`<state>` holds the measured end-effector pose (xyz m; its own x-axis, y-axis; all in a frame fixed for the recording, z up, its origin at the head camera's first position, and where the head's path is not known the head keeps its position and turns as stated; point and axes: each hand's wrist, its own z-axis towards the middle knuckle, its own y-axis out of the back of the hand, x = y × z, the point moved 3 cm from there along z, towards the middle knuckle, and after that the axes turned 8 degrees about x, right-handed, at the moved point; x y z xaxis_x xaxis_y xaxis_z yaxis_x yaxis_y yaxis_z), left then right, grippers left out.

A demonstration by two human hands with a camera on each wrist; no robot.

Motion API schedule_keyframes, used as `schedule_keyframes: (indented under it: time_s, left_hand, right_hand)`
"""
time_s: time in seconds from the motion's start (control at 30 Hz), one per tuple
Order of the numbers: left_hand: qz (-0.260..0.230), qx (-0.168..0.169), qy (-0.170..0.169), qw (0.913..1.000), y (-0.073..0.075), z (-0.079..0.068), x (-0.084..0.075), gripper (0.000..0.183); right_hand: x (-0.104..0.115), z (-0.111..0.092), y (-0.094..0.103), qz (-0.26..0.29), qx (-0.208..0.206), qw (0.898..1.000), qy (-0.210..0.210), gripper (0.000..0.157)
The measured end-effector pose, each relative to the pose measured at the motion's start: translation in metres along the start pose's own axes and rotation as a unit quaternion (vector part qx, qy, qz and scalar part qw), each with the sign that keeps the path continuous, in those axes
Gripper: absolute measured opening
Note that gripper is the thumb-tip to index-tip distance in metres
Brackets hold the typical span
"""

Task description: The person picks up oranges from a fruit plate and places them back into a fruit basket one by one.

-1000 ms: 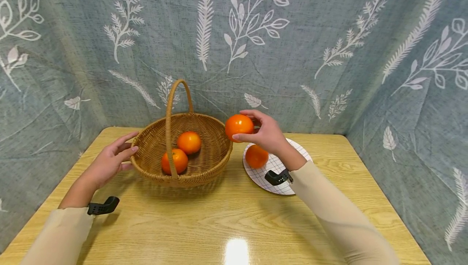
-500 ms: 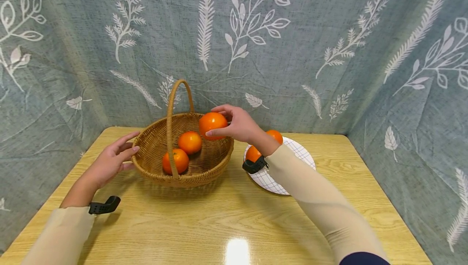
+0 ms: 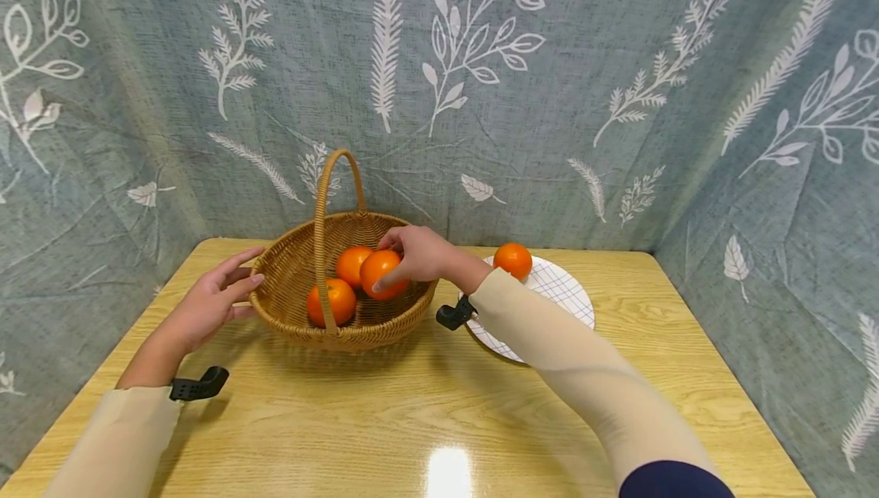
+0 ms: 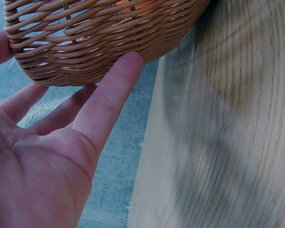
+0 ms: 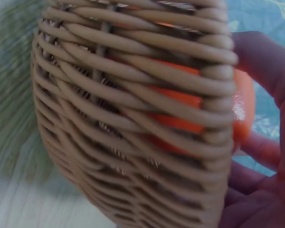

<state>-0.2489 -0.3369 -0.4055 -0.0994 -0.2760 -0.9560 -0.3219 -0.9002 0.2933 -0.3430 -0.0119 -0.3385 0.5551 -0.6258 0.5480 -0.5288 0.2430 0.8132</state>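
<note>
A brown wicker basket (image 3: 364,334) with an arched handle stands on the left part of the table. Its left rim is held by my left hand (image 3: 202,307); in the left wrist view, fingers (image 4: 107,102) lie against the outside of the weave and the thumb is at the rim. Reaching over the right rim, my right hand (image 3: 426,254) grips an orange (image 3: 381,273) low inside the basket. Two more oranges lie there, one beside the handle (image 3: 339,303) and one behind (image 3: 352,261). In the right wrist view the gripped orange (image 5: 242,102) shows partly through the wicker.
A round white plate (image 3: 570,296) with a checked pattern stands right of the basket, partly covered by my right sleeve. An orange (image 3: 513,261) sits at its back edge. A grey-blue leaf-print curtain (image 3: 549,124) rises behind the wooden table (image 3: 343,422).
My right hand has carried the orange leftward from above the plate, over the rim and down into the basket. My left hand has stayed at the left rim.
</note>
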Motion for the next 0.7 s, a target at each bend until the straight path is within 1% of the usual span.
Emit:
schedule_keyframes:
  time_s: [0.07, 0.17, 0.3, 0.4, 0.47, 0.6, 0.7]
  left_hand:
    - [0.001, 0.000, 0.000, 1.0000, 0.000, 0.000, 0.000, 0.067]
    - [0.003, -0.001, 0.001, 1.0000, 0.000, 0.000, -0.001, 0.067]
    - [0.004, -0.002, 0.000, 1.0000, 0.001, 0.000, 0.001, 0.067]
    - [0.004, -0.002, -0.001, 1.0000, 0.001, 0.000, 0.002, 0.066]
    - [0.004, -0.003, 0.000, 1.0000, 0.001, 0.000, 0.002, 0.066]
    - [0.002, -0.002, -0.001, 1.0000, 0.002, 0.000, 0.001, 0.066]
    - [0.002, 0.001, -0.004, 1.0000, 0.002, 0.001, 0.001, 0.066]
  right_hand:
    - [0.001, 0.004, -0.002, -0.017, 0.008, 1.000, -0.004, 0.068]
    - [0.005, 0.009, -0.005, -0.055, 0.016, 0.998, -0.015, 0.069]
    - [0.011, 0.014, -0.011, -0.119, 0.029, 0.992, -0.030, 0.071]
    - [0.015, 0.018, -0.015, -0.148, 0.036, 0.988, -0.033, 0.069]
    - [0.016, 0.020, -0.018, -0.159, 0.039, 0.986, -0.032, 0.063]
    - [0.018, 0.026, -0.022, -0.173, 0.049, 0.983, -0.027, 0.046]
    - [0.017, 0.029, -0.025, -0.178, 0.063, 0.982, -0.027, 0.040]
